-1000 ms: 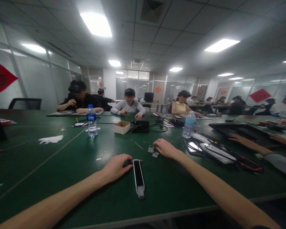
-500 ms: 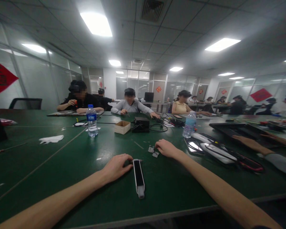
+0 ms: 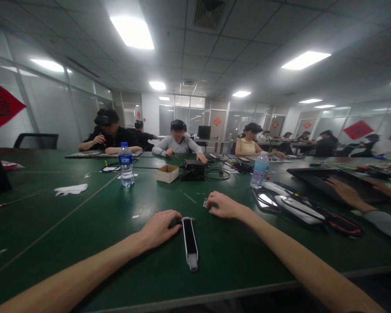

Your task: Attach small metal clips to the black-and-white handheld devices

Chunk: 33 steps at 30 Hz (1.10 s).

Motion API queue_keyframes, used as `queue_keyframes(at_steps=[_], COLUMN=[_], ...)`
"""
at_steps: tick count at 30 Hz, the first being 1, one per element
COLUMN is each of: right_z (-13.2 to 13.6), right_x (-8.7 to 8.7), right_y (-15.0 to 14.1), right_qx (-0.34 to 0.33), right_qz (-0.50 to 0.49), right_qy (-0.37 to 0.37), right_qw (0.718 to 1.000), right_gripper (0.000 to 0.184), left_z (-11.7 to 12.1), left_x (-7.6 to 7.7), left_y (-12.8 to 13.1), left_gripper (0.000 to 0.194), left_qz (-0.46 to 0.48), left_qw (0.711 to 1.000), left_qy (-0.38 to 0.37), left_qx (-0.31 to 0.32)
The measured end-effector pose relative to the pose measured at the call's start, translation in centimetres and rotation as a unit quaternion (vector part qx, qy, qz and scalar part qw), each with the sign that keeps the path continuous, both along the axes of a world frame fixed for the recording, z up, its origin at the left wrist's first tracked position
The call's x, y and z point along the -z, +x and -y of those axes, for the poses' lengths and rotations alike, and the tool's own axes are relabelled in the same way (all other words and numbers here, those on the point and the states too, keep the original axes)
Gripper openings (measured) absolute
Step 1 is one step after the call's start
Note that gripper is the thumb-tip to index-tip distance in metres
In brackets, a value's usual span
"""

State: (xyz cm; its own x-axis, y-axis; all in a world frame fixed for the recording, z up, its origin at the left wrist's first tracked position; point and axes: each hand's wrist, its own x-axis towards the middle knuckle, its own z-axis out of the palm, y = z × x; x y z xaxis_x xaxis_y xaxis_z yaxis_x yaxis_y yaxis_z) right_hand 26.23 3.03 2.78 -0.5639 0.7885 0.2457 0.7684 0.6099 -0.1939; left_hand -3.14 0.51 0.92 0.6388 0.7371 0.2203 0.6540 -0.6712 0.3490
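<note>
My left hand rests on the green table with its thumb and forefinger apart. Their tips are at the upper left edge of a slim white-rimmed device with a black face, which lies flat and has a grey end towards me. A small thin piece beyond the device's far end is too small to name. Farther out, my right hand is curled with thumb and forefinger closing on a small silvery metal bracket. The fingers hide most of that bracket, so the grip itself is partly unseen.
An open cardboard box and a black box-shaped device stand ahead. Water bottles stand left and right. White-and-black tools lie right, near a co-worker's hands at a black tray. People sit opposite.
My right hand has shifted left and towards me, over the metal bracket, covering much of it. My left hand and the slim device have stayed put. A person opposite has reached sideways.
</note>
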Motion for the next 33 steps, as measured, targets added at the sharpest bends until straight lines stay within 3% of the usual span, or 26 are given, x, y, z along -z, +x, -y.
queue_keyframes(at_steps=[9,20,33], right_z=[0.1,3.1,3.2], right_x=[0.3,-0.4,0.3], right_y=[-0.8,-4.0,-4.5], right_qx=[-0.024,-0.136,-0.149], right_qz=[-0.002,-0.063,-0.114], right_qy=[0.000,-0.028,-0.011], right_qw=[1.000,0.988,0.982], right_gripper=[0.020,0.015,0.016], left_z=[0.3,0.1,0.0], left_x=[-0.3,-0.1,0.0], left_y=[0.2,0.2,0.2], left_gripper=[0.027,0.021,0.020], left_qz=[-0.007,0.003,0.010], left_qw=[1.000,1.000,1.000], left_qy=[0.007,0.016,0.016], left_qx=[-0.002,0.004,0.008])
